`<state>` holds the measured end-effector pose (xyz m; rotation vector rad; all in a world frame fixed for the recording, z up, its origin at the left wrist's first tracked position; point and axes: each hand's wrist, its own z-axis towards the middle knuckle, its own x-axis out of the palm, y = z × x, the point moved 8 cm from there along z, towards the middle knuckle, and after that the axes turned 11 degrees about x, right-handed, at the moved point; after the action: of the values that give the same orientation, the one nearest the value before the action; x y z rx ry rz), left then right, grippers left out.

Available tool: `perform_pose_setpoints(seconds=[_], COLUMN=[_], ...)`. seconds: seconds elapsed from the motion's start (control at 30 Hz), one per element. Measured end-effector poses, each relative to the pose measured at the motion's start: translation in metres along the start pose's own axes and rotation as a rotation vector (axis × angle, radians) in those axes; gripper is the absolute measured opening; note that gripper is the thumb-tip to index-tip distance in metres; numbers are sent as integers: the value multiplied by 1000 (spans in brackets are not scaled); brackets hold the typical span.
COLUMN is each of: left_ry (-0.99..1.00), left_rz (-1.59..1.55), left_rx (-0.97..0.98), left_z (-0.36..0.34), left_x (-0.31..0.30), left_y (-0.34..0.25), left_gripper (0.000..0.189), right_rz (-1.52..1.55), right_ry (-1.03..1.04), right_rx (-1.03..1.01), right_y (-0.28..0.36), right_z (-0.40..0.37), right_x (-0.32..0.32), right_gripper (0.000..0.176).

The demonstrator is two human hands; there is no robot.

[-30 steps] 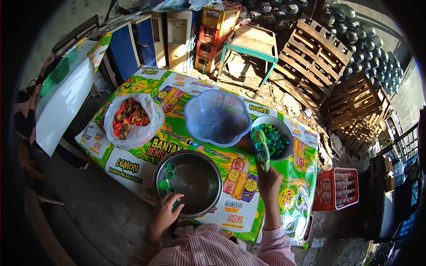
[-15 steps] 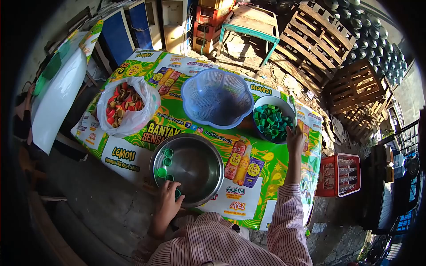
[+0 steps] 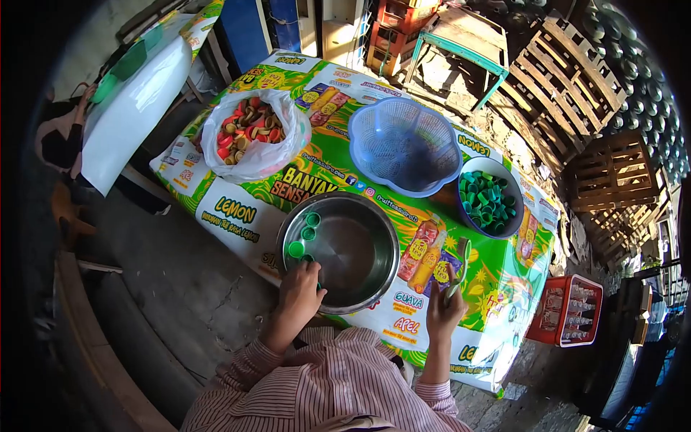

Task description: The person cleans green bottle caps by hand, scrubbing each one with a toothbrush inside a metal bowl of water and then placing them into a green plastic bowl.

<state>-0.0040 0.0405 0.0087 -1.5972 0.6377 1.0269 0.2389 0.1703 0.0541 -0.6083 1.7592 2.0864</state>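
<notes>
So on the table (image 3: pixel 223 230) the metal basin (image 3: pixel 381 259) sits nearest the person, a few caps (image 3: pixel 296 249) along its left side, with the left hand (image 3: pixel 299 288) at its near-left rim and the right hand (image 3: pixel 446 306) off to its right holding a long-handled tool (image 3: pixel 464 248). Behind the basin you've got a bag (image 3: pixel 277 160) of bottle caps (image 3: pixel 248 133) on the left, a colander (image 3: pixel 403 144) in the middle and a bowl (image 3: pixel 509 173) of more caps on the right, plus a bottle crate (image 3: pixel 545 309) on the floor right of the table
</notes>
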Motion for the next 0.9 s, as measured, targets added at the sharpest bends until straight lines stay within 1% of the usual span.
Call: perform_pose_setpoints(seconds=[0.03,0.13,0.2,0.27,0.33,0.43,0.5,0.53,0.6,0.73,0.8,0.9], left_ry=[-7,21,-13,21,43,72,-21,-21,-20,4,0,-22], left_rz=[49,87,112,102,110,91,-102,-102,-220,-316,-325,-328], left_rx=[14,28,25,-5,-4,31,220,220,313,364,361,365], left_z=[1,3,2,1,2,9,17,22,33,43,45,47], left_x=[-1,-1,-5,-4,-1,6,5,8,12,19,22,21], left_y=[-3,-4,-5,-2,0,4,-8,-5,-8,-12,-11,-10], left_gripper=[42,41,40,48,49,51,57,57,62,67,67,67], right_rz=[38,44,31,20,69,69,69,74,77,71,57,56], right_ry=[21,33,66,90,105,110,121,133,143,157,174,182], right_rx=[20,-24,-26,-29,17,8,14,21,29,8,-17,-30], right_y=[4,5,13,19,18,20,19,17,18,22,21,21], right_z=[-6,-17,-19,-20,-19,-21,-24,-25,-28,-32,-34,-35], right_x=[3,12,14,15,15,14,15,17,19,22,23,24], right_gripper=[40,39,38,37,33,31,30,29,29,28,31,31])
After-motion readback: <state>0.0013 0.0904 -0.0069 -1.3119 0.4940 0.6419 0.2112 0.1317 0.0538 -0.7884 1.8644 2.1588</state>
